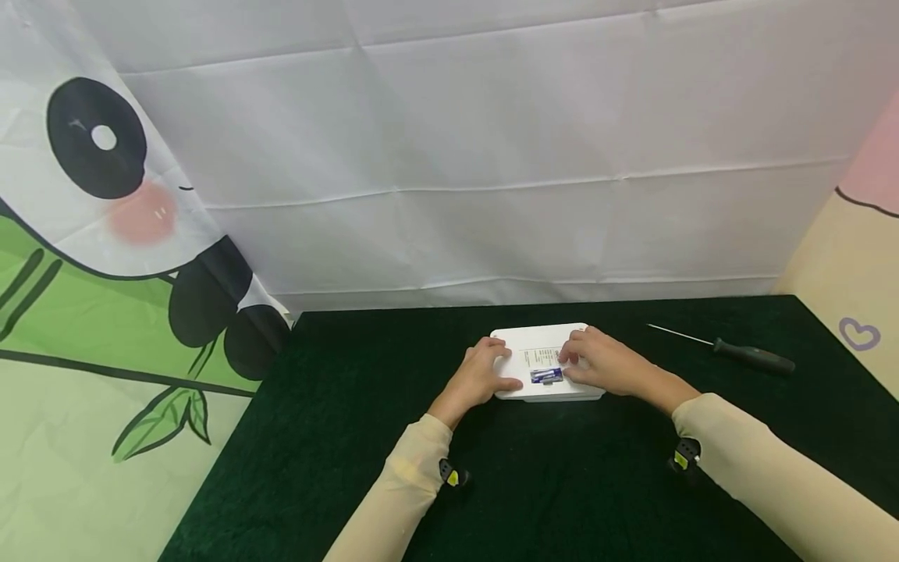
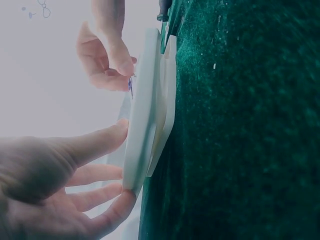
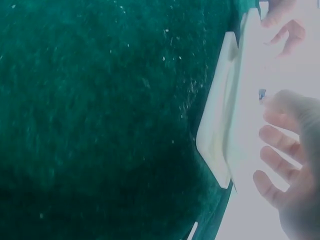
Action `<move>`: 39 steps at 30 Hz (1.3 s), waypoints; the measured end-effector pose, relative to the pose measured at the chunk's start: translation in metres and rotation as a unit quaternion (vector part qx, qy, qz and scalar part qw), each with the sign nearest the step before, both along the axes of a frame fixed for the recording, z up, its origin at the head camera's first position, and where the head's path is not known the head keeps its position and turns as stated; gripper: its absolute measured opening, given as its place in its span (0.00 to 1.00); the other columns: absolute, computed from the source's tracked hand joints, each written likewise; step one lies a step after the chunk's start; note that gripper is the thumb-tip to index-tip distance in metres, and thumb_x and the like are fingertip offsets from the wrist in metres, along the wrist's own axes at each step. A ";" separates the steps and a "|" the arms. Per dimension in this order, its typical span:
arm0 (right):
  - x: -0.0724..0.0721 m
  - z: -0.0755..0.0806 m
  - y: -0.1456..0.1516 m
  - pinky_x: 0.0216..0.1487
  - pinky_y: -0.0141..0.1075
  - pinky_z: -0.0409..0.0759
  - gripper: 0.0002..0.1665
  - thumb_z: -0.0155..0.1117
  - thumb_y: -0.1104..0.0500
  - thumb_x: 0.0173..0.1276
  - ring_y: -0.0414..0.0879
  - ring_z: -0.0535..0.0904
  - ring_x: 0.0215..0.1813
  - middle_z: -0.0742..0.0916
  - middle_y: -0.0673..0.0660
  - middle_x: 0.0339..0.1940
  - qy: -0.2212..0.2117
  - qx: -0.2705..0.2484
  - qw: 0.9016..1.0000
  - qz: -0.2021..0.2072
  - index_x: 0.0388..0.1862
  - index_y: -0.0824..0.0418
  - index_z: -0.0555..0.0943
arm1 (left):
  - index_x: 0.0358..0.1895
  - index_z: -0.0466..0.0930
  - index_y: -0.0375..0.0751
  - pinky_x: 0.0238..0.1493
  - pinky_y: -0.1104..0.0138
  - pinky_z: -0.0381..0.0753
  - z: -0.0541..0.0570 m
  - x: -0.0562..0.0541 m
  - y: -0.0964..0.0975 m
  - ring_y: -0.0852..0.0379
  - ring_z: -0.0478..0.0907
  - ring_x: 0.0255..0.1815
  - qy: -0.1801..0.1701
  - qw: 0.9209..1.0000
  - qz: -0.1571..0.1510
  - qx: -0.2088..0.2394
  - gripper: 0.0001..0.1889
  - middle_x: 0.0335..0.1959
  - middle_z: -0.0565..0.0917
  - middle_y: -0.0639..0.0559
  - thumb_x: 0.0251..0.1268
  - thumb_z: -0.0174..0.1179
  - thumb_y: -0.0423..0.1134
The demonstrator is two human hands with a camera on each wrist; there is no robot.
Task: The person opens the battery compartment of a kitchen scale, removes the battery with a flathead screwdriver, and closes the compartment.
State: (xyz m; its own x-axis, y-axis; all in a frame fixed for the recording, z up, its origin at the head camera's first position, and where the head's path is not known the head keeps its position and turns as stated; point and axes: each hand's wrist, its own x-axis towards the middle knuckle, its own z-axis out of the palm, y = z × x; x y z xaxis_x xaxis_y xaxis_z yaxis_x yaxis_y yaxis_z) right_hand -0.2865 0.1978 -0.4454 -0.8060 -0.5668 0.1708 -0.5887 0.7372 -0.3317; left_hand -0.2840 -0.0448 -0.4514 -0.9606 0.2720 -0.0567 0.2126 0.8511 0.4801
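Head view: spread left hand, nine o'clock, seemingly steadies white rounded-rectangular plastic device; right hand, three o'clock, thumb at blue cylindrical battery, pinch unclear

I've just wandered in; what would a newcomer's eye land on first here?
Probably the huge black-eyed cartoon face at far left of the head view. Next, the flat white rectangular device on dark green cloth, beneath the person's left hand and right hand, a small blue battery-like item in its upper face. A dark-handled screwdriver with a thin metal shaft lies to its right.
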 end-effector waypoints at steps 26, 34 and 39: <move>0.006 0.003 -0.020 0.38 0.36 0.75 0.05 0.67 0.56 0.61 0.42 0.71 0.37 0.79 0.47 0.34 0.022 0.066 0.998 -0.003 0.36 0.52 0.80 | 0.62 0.77 0.42 0.67 0.57 0.69 0.005 0.007 -0.005 0.49 0.64 0.66 -0.005 1.000 -0.010 0.005 0.30 0.70 0.67 0.51 0.57 0.71 0.49; 0.005 0.002 -0.021 0.37 0.34 0.73 0.06 0.66 0.56 0.60 0.42 0.71 0.37 0.78 0.47 0.34 0.010 0.055 0.998 -0.004 0.35 0.52 0.78 | 0.62 0.77 0.42 0.67 0.57 0.69 0.006 0.007 -0.004 0.49 0.64 0.66 -0.013 1.000 -0.005 0.003 0.30 0.71 0.67 0.50 0.57 0.71 0.49; 0.007 0.004 -0.017 0.37 0.35 0.73 0.06 0.66 0.57 0.60 0.42 0.72 0.37 0.79 0.47 0.35 0.014 0.039 0.999 -0.015 0.36 0.53 0.79 | 0.61 0.77 0.41 0.68 0.56 0.68 0.006 0.007 -0.005 0.48 0.64 0.67 -0.008 1.000 -0.010 0.004 0.29 0.71 0.67 0.50 0.57 0.71 0.48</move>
State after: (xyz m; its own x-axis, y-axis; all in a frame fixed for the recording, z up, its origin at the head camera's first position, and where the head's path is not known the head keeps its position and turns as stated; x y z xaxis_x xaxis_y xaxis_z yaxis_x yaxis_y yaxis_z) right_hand -0.2792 0.1809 -0.4416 -0.8185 -0.5547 0.1496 -0.5740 0.7780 -0.2553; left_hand -0.2767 -0.0498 -0.4459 -0.9542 0.2909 -0.0698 0.2210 0.8426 0.4911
